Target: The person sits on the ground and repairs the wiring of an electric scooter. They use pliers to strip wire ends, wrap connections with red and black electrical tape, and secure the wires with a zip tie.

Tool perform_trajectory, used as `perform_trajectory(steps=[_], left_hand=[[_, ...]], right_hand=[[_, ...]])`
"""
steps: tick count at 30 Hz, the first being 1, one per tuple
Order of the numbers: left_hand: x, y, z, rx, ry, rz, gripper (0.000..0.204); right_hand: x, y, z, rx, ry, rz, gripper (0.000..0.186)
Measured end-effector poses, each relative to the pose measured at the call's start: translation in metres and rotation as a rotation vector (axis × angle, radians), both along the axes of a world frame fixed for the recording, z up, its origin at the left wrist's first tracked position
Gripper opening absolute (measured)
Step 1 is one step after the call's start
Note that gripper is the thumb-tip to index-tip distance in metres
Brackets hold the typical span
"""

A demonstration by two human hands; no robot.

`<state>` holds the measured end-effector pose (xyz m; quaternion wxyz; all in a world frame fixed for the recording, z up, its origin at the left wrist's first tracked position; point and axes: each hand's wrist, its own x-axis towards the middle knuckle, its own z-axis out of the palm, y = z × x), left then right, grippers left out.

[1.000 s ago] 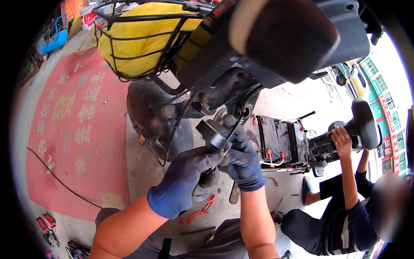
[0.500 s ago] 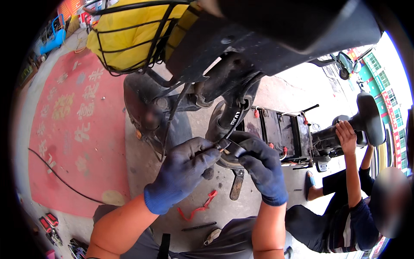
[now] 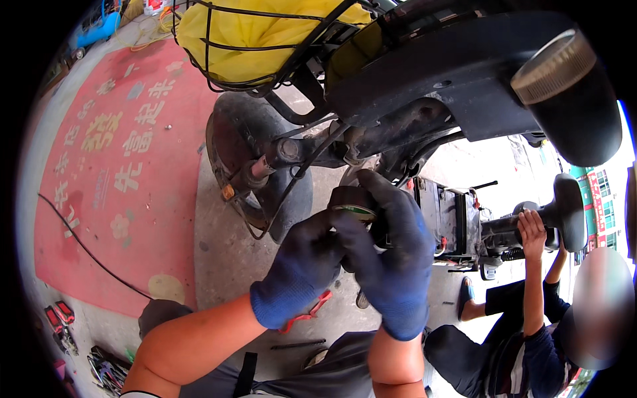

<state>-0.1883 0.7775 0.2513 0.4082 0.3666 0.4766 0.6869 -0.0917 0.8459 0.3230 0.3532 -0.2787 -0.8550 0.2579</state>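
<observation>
My left hand (image 3: 305, 255) and my right hand (image 3: 391, 255), both in dark-palmed blue work gloves, meet at the vehicle's front end. Between their fingers sits a roll of black tape (image 3: 352, 200) with a green mark inside its ring. My right hand is closed around the roll from above and the right side. Pressed together beside it, my left fingers hide whatever they pinch. The cable they work at is covered by the gloves. Just behind stand the small front wheel (image 3: 249, 142) and its fork.
Above hangs a black wire basket (image 3: 260, 48) with yellow cloth inside. A battery pack (image 3: 441, 209) lies beyond my right hand. At right, another person's hand (image 3: 531, 233) rests near the seat (image 3: 570, 215). A red strap (image 3: 310, 312) and tools (image 3: 63, 318) lie on the ground.
My hands have drawn together, the right reaching up and over with the tape roll. The cable end seen earlier is now hidden. The vehicle's front appears shifted rightward as the view moved.
</observation>
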Motion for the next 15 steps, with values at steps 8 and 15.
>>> perform_trajectory(steps=[8, 15], left_hand=[[-0.002, -0.006, 0.022, -0.206, -0.205, -0.148, 0.015], [0.004, -0.006, 0.026, -0.214, -0.289, -0.078, 0.017]], right_hand=[[0.010, 0.007, -0.017, 0.076, 0.126, 0.117, 0.034], [0.008, 0.009, -0.010, 0.083, 0.106, 0.081, 0.032]])
